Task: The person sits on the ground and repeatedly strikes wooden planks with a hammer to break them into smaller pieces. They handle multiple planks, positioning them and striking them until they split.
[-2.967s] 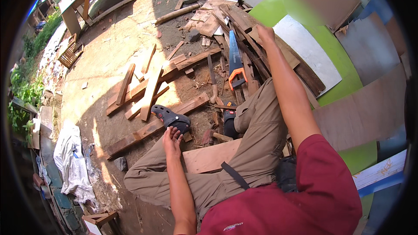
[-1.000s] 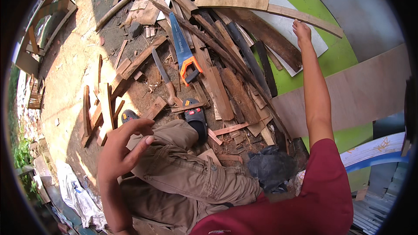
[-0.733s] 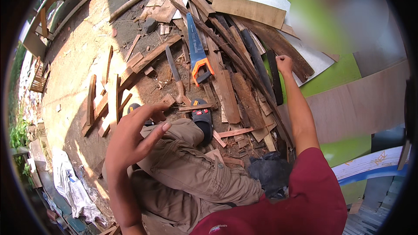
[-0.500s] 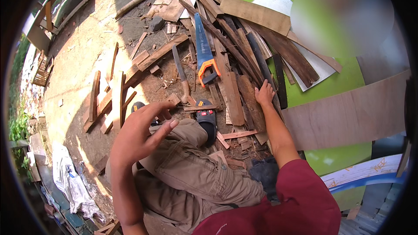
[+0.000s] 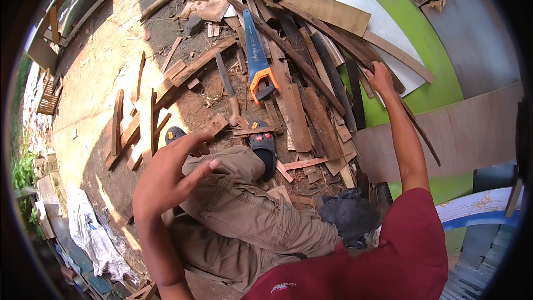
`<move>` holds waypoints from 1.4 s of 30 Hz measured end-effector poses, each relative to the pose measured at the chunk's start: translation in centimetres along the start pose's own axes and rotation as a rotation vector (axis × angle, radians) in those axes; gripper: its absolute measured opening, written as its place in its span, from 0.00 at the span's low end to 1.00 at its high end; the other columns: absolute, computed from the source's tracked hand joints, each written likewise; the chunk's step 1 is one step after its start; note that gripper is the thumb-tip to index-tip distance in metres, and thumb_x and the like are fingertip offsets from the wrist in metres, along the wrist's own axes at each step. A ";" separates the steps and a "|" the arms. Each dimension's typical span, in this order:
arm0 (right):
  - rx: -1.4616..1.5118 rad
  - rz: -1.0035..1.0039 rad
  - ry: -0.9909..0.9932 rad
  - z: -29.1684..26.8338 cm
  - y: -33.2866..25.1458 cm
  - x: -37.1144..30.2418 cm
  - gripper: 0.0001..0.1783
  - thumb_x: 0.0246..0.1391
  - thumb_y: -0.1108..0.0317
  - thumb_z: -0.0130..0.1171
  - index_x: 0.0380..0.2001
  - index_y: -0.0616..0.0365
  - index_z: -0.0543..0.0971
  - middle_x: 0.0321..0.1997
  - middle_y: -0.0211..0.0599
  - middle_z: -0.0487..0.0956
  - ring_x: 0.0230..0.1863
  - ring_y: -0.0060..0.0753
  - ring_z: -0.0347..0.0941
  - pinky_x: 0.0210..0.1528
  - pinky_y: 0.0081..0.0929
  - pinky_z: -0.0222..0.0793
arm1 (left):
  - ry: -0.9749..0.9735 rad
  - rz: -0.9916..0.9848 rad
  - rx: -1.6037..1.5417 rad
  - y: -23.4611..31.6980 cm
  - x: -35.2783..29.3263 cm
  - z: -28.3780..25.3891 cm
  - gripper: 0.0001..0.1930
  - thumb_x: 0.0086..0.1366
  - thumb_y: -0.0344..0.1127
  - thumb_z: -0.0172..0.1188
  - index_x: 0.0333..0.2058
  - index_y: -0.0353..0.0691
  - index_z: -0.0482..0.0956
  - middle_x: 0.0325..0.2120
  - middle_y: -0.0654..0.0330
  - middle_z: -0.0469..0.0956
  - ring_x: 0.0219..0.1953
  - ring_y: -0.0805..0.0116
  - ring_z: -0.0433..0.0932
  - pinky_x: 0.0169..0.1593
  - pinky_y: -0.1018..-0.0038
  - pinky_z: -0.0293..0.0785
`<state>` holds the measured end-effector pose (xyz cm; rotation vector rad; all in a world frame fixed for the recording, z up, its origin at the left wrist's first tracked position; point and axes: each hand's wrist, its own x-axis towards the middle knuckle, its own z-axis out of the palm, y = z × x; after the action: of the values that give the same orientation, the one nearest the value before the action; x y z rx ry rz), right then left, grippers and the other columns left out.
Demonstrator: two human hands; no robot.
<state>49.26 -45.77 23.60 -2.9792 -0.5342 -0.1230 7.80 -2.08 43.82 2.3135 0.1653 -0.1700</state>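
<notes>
My right hand (image 5: pixel 382 79) reaches out over the pile and grips a long, dark wooden strip (image 5: pixel 417 128) partway along. The strip slants across the pile, and its thin near end hangs over a wide plywood sheet. My left hand (image 5: pixel 173 175) hovers over my knee with fingers curved and thumb apart, holding nothing. In the middle, a handsaw (image 5: pixel 256 50) with a blue blade and orange-and-black handle leans on the wood pile (image 5: pixel 322 119). Left of it lies a machete-like knife (image 5: pixel 228 80) with a wooden handle, close to my dark clog (image 5: pixel 262 139).
Several cut wooden pieces (image 5: pixel 146 125) lie stacked over a beam at the left. Green board (image 5: pixel 438 72) and a plywood sheet (image 5: pixel 444 128) spread out on the right. A black bag (image 5: pixel 348 214) sits beside my leg. A white sack (image 5: pixel 91 233) lies at the lower left.
My right hand has moved right and farther out, from the pile's near side onto a dark strip, which now lies slanted to the right. My left hand has barely moved.
</notes>
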 end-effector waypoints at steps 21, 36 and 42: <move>0.249 0.103 0.098 11.0 -9.2 -5.6 0.32 0.56 0.58 0.63 0.59 0.64 0.67 0.59 0.53 0.68 0.62 0.57 0.65 0.62 0.52 0.62 | -0.160 -0.128 0.074 -0.7 1.3 0.3 0.25 0.64 0.46 0.65 0.53 0.36 0.76 0.39 0.50 0.81 0.45 0.51 0.80 0.50 0.62 0.74; 0.181 0.491 0.123 19.3 -5.9 10.0 0.36 0.61 0.52 0.54 0.61 0.72 0.66 0.66 0.62 0.66 0.67 0.67 0.59 0.67 0.53 0.57 | -0.299 -0.174 0.109 -1.1 2.7 -2.1 0.31 0.62 0.52 0.65 0.57 0.38 0.73 0.45 0.48 0.79 0.49 0.46 0.78 0.52 0.59 0.73; -0.054 0.722 -0.185 17.6 -8.7 12.0 0.49 0.61 0.32 0.45 0.68 0.67 0.61 0.70 0.53 0.64 0.71 0.56 0.55 0.69 0.57 0.46 | -0.288 -0.080 0.099 -2.6 2.9 -2.2 0.30 0.63 0.52 0.64 0.56 0.37 0.73 0.42 0.48 0.79 0.46 0.46 0.78 0.49 0.59 0.73</move>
<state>58.53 -31.40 8.24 -3.0350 0.5519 0.2042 10.36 1.52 42.92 2.3506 0.1042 -0.5594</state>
